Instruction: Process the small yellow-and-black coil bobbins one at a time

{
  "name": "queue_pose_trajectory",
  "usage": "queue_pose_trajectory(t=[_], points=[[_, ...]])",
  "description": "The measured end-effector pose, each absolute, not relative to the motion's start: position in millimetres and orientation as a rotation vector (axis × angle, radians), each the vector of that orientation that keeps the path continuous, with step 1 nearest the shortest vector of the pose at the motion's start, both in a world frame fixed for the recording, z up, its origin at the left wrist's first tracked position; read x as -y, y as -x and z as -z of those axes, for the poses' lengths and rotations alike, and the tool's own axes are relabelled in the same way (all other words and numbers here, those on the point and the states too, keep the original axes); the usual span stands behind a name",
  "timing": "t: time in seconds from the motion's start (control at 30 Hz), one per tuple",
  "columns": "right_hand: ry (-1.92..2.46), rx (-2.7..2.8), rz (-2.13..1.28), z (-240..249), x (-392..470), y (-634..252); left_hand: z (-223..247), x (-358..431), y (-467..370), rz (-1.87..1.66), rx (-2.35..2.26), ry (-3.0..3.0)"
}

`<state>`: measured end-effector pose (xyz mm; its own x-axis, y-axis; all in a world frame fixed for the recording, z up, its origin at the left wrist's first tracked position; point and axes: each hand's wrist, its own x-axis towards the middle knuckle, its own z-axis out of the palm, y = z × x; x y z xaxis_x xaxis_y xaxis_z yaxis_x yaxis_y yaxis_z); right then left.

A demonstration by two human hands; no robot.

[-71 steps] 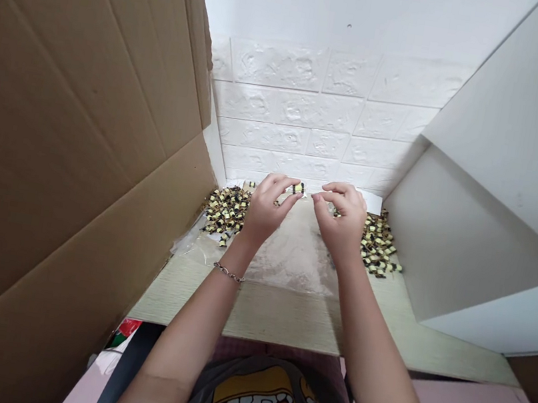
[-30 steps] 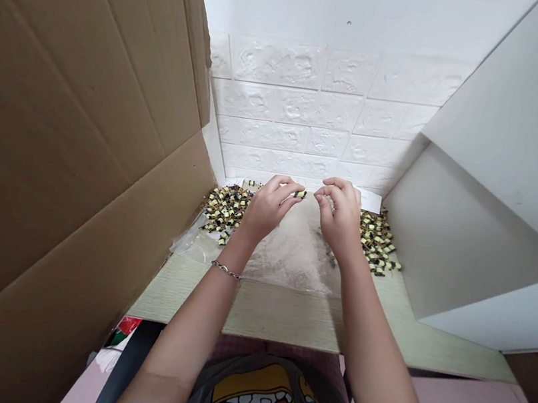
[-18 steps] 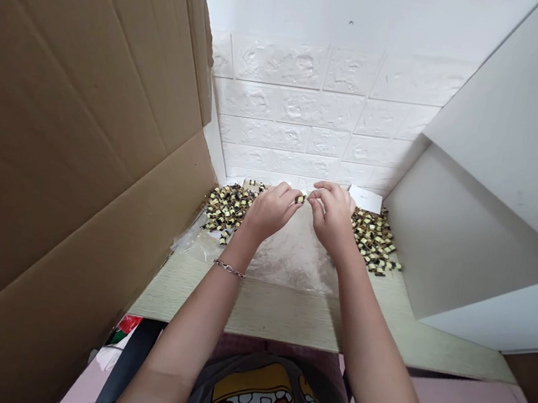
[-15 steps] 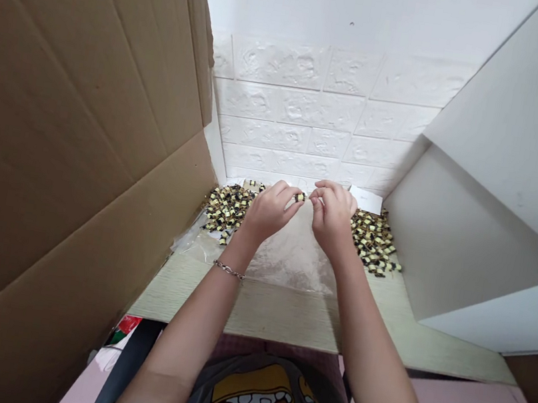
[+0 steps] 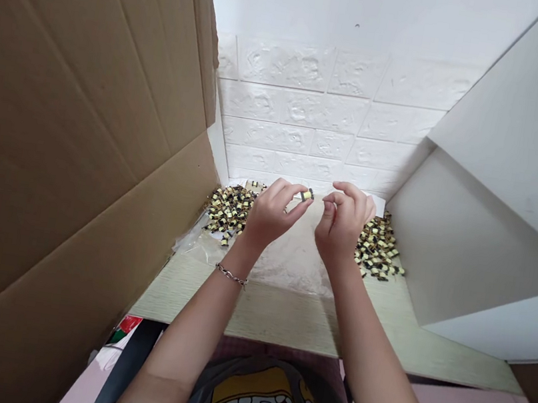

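Between the thumb and forefinger of my left hand [image 5: 272,214] is a small transformer [image 5: 307,195], with a yellow-taped middle and black ends. It is held tilted above a clear plastic sheet [image 5: 291,259]. A short gap to the right, my right hand [image 5: 344,223] has its thumb and forefinger brought together, with the other fingers curled loosely. Anything in that pinch is too small to make out. Similar yellow and black transformers lie in a left pile [image 5: 230,209] beside my left hand and a right pile [image 5: 380,248] beyond my right hand.
A tall cardboard wall [image 5: 82,133] stands on the left, and white panels [image 5: 475,246] close off the right. Behind the piles rises a white brick-patterned wall [image 5: 303,109]. The pale wooden tabletop [image 5: 286,318] ends just in front of my body.
My right hand has moved right, away from the transformer, widening the gap between my hands. The transformer in my left hand has tilted and shifted slightly to the right.
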<state>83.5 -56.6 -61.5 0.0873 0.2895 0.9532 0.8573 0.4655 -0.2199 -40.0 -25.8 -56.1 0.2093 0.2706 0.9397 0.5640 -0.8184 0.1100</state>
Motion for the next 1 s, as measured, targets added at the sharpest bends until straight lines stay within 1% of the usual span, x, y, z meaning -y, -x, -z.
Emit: queue_pose_trajectory(t=[0.13, 0.27, 0.43, 0.57, 0.73, 1.0], points=[[0.947, 1.379, 0.482, 58, 57, -88, 54, 28, 41, 1.644, 0.785, 2.235], [0.921, 1.316, 0.223, 52, 54, -100, 53, 28, 43, 1.663, 0.789, 2.243], [0.901, 1.465, -0.137, 52, 47, -109, 54, 26, 42, 1.708, 0.8, 2.271], [0.912, 1.54, -0.318, 56, 44, -109, 55, 25, 42, 1.788, 0.837, 2.262], [0.906, 1.543, -0.426, 59, 41, -108, 55, 24, 42, 1.812, 0.871, 2.264], [0.886, 1.458, -0.467, 56, 43, -108, 57, 24, 41, 1.789, 0.864, 2.31]])
